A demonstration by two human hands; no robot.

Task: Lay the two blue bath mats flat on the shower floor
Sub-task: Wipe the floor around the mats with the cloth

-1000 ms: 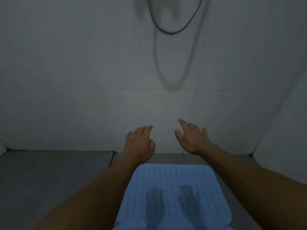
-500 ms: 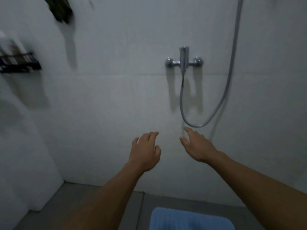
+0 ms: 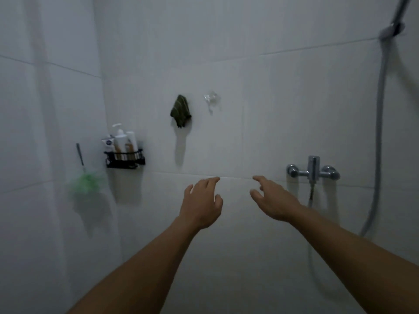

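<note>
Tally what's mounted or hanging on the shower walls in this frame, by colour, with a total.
Green: 2, the loofah and the dark cloth
Black: 1, the caddy
Chrome: 1, the mixer tap
Clear: 1, the hook
Grey: 1, the shower hose
Total: 6

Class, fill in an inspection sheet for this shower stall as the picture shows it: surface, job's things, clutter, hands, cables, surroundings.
Surface: shower floor out of view; only white tiled wall shows.
Job's things: blue bath mats, nothing seen.
Clutter: black caddy with bottles, green loofah, dark cloth, clear hook, all on walls.
Hands: left hand and right hand raised, fingers relaxed, holding nothing.
Cables: grey shower hose hangs at right.
Surroundings: chrome mixer tap.
</note>
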